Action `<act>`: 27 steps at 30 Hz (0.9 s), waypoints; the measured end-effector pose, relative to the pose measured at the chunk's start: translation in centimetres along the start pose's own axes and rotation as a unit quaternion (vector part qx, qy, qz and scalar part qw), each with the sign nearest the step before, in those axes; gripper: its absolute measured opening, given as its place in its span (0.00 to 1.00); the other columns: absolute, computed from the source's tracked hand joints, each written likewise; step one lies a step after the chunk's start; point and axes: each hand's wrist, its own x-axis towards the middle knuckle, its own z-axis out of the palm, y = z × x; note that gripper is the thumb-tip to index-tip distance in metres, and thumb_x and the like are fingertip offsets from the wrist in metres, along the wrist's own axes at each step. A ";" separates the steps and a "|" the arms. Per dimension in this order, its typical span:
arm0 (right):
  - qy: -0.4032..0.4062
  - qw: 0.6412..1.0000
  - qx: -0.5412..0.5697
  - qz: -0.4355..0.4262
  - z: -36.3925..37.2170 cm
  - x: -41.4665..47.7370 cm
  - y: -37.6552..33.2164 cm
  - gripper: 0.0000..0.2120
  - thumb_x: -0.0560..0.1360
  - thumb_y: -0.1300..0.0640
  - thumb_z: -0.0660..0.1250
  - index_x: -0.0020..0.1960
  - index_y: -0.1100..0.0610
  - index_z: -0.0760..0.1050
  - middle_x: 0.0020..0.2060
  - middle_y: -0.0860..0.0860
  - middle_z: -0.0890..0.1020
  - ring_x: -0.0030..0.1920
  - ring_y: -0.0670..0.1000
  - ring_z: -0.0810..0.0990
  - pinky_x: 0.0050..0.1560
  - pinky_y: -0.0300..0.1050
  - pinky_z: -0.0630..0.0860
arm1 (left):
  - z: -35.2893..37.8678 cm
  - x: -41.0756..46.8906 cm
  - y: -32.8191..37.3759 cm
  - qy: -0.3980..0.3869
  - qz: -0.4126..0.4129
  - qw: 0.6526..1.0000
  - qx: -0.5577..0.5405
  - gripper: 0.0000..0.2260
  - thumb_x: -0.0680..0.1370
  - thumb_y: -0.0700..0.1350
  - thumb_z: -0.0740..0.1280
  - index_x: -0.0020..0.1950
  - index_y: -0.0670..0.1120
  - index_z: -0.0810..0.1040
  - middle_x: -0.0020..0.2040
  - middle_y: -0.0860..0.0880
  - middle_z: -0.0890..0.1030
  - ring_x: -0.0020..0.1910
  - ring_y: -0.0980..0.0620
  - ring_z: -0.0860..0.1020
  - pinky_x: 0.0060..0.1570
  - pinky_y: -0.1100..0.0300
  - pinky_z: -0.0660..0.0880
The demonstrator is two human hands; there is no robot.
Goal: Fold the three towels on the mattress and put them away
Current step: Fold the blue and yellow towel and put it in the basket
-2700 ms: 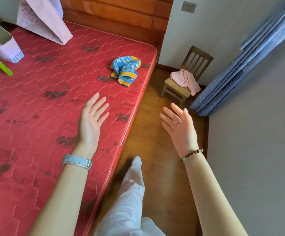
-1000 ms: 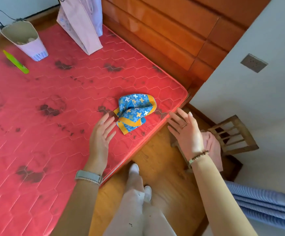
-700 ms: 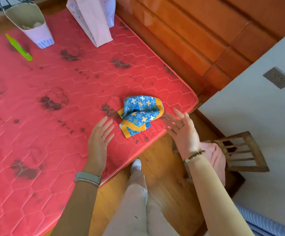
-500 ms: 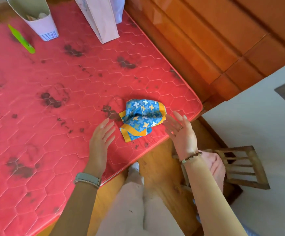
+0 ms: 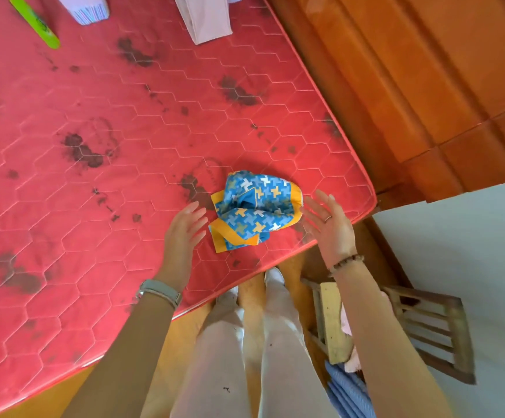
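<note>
1. A crumpled blue towel with a yellow border and a cross pattern lies on the red quilted mattress. It is near the mattress corner, at about 4 o'clock on the visible surface.
2. The left hand hovers at the towel's 8 o'clock, its back to the camera and its fingers straight and slightly spread. It holds nothing, and its fingertips are just beside the cloth.
3. The right hand is at the towel's 3 o'clock over the mattress edge, palm turned toward the towel, fingers extended and empty. Whether its fingertips touch the cloth cannot be told.
4. A grey watch band circles the left wrist. A bead bracelet and a ring are on the right.
5. At the mattress's 12 o'clock stand a pale pink paper bag and, toward 11 o'clock, a smaller striped bag. A green flat object lies at 10 o'clock.
6. The mattress bears dark stains.
7. A wooden headboard fills the picture at 1 to 2 o'clock.
8. A wooden chair stands on the floor at 4 o'clock, partly behind the right forearm.
</note>
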 end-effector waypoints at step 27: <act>-0.266 0.659 -0.700 -0.070 -1.1 23.2 13.1 0.23 0.75 0.51 0.69 0.68 0.55 0.71 0.63 0.52 0.77 0.64 0.53 0.75 0.64 0.51 0.72 | 6.1 15.1 -18.4 0.191 -0.193 0.958 -0.087 0.13 0.74 0.51 0.70 0.54 0.45 0.80 0.50 0.44 0.80 0.47 0.45 0.77 0.52 0.47 0.72</act>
